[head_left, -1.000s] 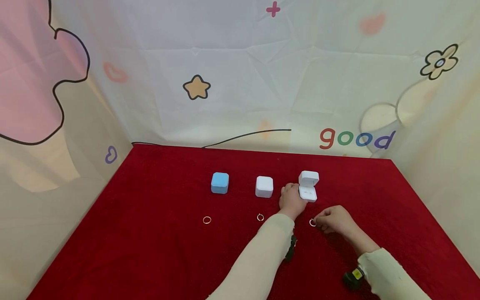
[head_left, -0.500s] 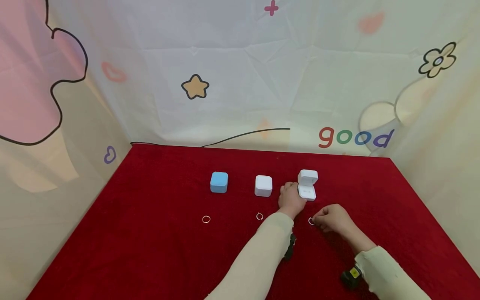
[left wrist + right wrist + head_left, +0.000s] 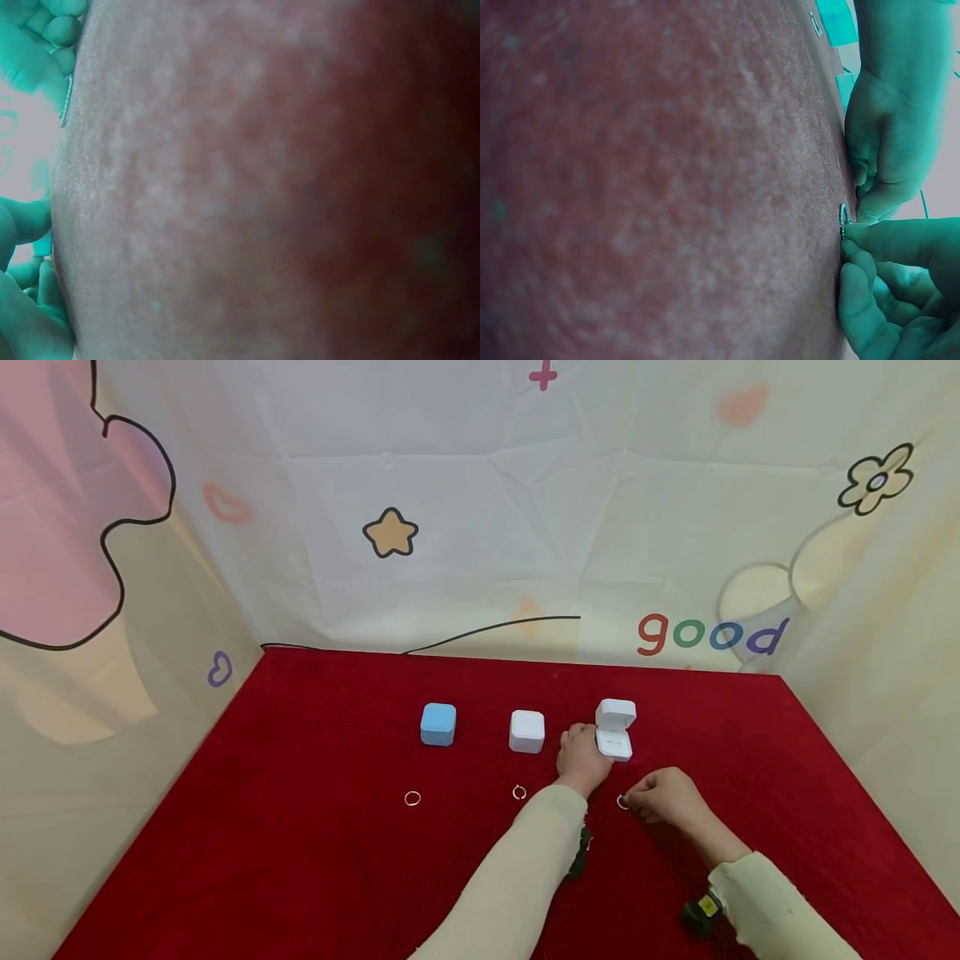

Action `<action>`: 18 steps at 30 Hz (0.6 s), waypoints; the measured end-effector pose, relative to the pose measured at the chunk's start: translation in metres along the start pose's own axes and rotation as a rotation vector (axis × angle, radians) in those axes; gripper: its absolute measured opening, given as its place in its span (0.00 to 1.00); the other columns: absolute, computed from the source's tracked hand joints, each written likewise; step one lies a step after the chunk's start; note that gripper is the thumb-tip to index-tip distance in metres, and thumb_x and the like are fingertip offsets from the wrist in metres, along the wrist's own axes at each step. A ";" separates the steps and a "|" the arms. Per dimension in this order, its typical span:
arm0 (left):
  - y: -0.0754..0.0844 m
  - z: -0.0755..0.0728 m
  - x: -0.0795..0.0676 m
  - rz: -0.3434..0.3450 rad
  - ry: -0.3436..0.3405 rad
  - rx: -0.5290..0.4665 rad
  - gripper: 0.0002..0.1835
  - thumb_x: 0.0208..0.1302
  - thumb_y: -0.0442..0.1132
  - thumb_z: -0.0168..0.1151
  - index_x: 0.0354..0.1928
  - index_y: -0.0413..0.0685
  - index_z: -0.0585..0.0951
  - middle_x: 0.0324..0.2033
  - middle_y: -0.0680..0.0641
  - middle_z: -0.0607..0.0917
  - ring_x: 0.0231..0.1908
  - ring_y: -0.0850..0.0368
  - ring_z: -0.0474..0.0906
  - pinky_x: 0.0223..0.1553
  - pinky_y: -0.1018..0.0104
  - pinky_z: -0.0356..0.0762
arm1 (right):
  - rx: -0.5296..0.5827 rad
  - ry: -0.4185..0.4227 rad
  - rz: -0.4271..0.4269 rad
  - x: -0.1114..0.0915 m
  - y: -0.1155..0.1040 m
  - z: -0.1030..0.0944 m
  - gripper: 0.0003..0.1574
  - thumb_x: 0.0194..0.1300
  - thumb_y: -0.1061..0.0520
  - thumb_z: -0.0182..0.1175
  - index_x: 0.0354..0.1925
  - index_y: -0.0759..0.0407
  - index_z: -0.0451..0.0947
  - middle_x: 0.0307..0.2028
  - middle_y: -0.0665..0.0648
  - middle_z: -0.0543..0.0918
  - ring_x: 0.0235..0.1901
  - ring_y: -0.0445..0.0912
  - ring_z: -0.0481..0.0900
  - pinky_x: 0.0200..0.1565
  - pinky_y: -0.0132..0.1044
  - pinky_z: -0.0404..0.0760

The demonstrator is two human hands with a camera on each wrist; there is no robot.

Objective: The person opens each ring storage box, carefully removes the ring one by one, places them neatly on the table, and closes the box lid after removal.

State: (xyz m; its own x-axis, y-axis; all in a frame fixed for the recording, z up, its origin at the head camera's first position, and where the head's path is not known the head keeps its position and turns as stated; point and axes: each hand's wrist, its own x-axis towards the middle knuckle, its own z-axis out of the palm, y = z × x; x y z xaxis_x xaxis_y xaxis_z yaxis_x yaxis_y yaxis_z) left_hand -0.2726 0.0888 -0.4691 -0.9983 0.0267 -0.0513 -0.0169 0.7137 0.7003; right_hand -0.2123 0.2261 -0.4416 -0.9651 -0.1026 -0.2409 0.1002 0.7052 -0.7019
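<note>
A white ring box (image 3: pixel 616 717) stands with its lid up and its pale insert showing. My left hand (image 3: pixel 582 762) holds the box by its left side; part of that hand's grip is hidden from the head view. Just in front and to the right, my right hand (image 3: pixel 666 795) pinches a silver-looking ring (image 3: pixel 622 803) between thumb and forefinger, low at the red cloth. In the right wrist view the ring (image 3: pixel 844 213) stands up from the fingertips, its edge textured as if set with small stones. The left wrist view shows the left hand (image 3: pixel 30 307) only at its edge.
A closed white ring box (image 3: pixel 527 732) and a closed blue ring box (image 3: pixel 438 725) stand left of the left hand. Nearer lie an open-ended ring (image 3: pixel 519 792) and a plain thin ring (image 3: pixel 412 798). Red cloth (image 3: pixel 300 827) covers the table, and a printed curtain (image 3: pixel 480 527) hangs behind.
The head view has shifted very slightly. Both hands, the boxes and the rings otherwise keep their places.
</note>
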 end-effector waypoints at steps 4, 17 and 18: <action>0.000 -0.001 0.000 0.007 0.001 0.004 0.24 0.62 0.41 0.73 0.60 0.48 0.82 0.60 0.48 0.81 0.57 0.53 0.75 0.57 0.62 0.80 | 0.014 -0.005 0.013 0.000 0.000 0.000 0.10 0.63 0.65 0.64 0.33 0.75 0.87 0.24 0.56 0.89 0.23 0.39 0.81 0.29 0.36 0.87; 0.000 -0.001 -0.001 0.014 0.004 -0.012 0.23 0.63 0.41 0.72 0.59 0.46 0.82 0.60 0.47 0.81 0.57 0.52 0.75 0.57 0.61 0.81 | 0.070 -0.035 0.033 0.003 0.006 -0.002 0.13 0.66 0.64 0.63 0.39 0.77 0.86 0.28 0.57 0.90 0.26 0.39 0.83 0.33 0.38 0.89; 0.000 -0.001 -0.001 0.017 0.005 -0.015 0.23 0.62 0.40 0.72 0.59 0.45 0.82 0.60 0.47 0.81 0.57 0.51 0.75 0.57 0.60 0.81 | 0.079 -0.039 0.032 0.004 0.007 -0.003 0.13 0.67 0.64 0.63 0.39 0.77 0.86 0.29 0.57 0.90 0.27 0.39 0.83 0.33 0.38 0.89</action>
State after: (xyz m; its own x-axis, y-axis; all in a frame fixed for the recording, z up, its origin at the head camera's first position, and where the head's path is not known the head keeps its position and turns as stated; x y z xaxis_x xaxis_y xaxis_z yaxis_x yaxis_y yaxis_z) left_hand -0.2714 0.0880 -0.4686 -0.9987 0.0351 -0.0358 -0.0008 0.7025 0.7117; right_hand -0.2160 0.2325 -0.4453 -0.9512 -0.1090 -0.2887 0.1509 0.6516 -0.7434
